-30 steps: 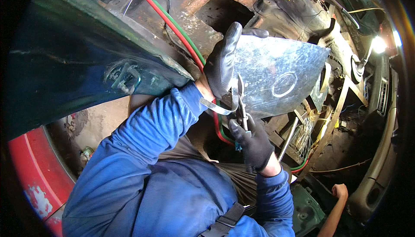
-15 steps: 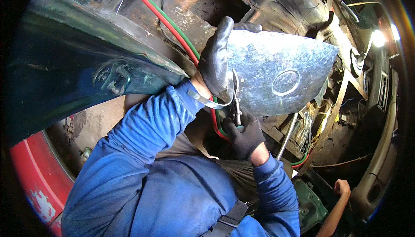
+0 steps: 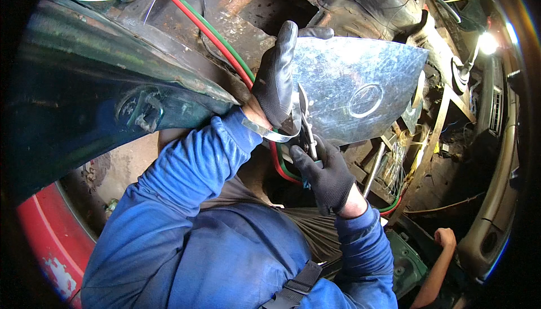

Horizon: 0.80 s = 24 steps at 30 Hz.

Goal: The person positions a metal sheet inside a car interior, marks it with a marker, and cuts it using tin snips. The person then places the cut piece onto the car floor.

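Observation:
A shiny sheet metal piece [image 3: 332, 75], with a circle marked on it, is held up in front of me. My left hand [image 3: 275, 86], in a dark glove, grips its left edge, thumb side toward me and fingertips over the top edge. In my gloved right hand [image 3: 328, 178] are the handles of metal snips [image 3: 307, 133]. The blades sit at the sheet's lower left edge, close to my left palm. From there a narrow cut strip [image 3: 285, 137] curls down and around below my left wrist.
Red and green hoses [image 3: 217, 41] run behind my left hand. A rusty floor panel with a square hole [image 3: 279, 10] lies beyond. At left is a dark green car panel [image 3: 112, 78]; at right, a lit lamp [image 3: 487, 43]. Another person's arm [image 3: 439, 264] shows at lower right.
My right hand has turned and moved slightly right relative to the sheet, and the snips' handles tilt more. The whole scene has shifted a little left. My left hand keeps its grip.

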Available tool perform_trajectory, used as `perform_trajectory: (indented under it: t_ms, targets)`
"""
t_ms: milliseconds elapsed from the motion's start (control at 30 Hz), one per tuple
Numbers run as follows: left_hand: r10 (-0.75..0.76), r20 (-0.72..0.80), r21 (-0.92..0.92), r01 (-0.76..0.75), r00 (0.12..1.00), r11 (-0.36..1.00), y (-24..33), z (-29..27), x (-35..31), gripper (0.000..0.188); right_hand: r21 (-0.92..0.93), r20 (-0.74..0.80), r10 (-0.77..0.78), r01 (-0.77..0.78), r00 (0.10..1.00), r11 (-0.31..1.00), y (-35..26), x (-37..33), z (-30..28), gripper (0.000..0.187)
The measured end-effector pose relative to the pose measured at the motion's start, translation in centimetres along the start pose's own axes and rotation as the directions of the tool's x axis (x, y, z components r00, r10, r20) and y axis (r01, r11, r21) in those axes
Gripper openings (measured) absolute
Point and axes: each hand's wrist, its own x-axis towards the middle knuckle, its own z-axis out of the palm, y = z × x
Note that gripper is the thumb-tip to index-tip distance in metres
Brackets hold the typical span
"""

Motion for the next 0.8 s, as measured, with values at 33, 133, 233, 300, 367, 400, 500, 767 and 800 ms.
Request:
perform_trajectory:
  t_ms: [33, 133, 233, 300, 367, 400, 500, 767, 800]
  targets:
    - [0.006, -0.008, 0.012, -0.006, 1.0, 1.0, -0.1, -0.1, 0.1, 0.075, -0.024, 0.001, -0.006, 0.006, 1.0, 1.0, 0.2, 0.1, -0.1, 0.042]
    - [-0.001, -0.022, -0.038, 0.0, 1.0, 0.999, 0.0, 0.1, -0.1, 0.076, -0.045, -0.011, -0.053, 0.052, 0.999, 0.998, 0.6, 0.6, -0.1, 0.041]
    - [0.01, -0.056, -0.021, -0.011, 0.998, 1.0, -0.1, 0.1, -0.1, 0.077, -0.132, -0.018, -0.142, 0.139, 0.99, 0.981, 1.3, 1.0, 0.1, 0.037]
    - [-0.02, -0.046, -0.055, 0.018, 0.999, 0.998, -0.3, -0.2, -0.1, 0.079, -0.205, -0.035, -0.175, 0.165, 0.984, 0.965, 1.8, 1.4, 0.3, 0.035]
    - [-0.058, -0.037, -0.125, 0.053, 0.998, 0.991, -0.4, -0.4, -0.2, 0.08, -0.263, -0.072, -0.173, 0.149, 0.982, 0.953, 2.2, 1.7, 0.8, 0.033]
    - [-0.073, -0.026, -0.177, 0.068, 0.997, 0.982, -0.2, -0.2, -0.1, 0.081, -0.227, -0.112, -0.249, 0.219, 0.962, 0.949, 2.2, 1.8, 1.3, 0.028]
    - [-0.078, -0.026, -0.172, 0.072, 0.997, 0.983, -0.4, 0.0, 0.0, 0.08, -0.274, -0.169, -0.363, 0.31, 0.916, 0.91, 3.5, 2.0, 1.4, 0.025]
    - [-0.063, 0.01, -0.157, 0.064, 0.998, 0.986, -1.2, -0.5, 0.9, 0.076, -0.067, -0.162, -0.146, 0.136, 0.976, 0.988, 1.9, 0.3, 1.5, 0.022]
    - [-0.06, -0.011, -0.158, 0.057, 0.998, 0.986, -1.5, -0.4, 0.9, 0.075, -0.039, -0.146, -0.094, 0.089, 0.985, 0.995, 1.1, -0.1, 1.3, 0.022]
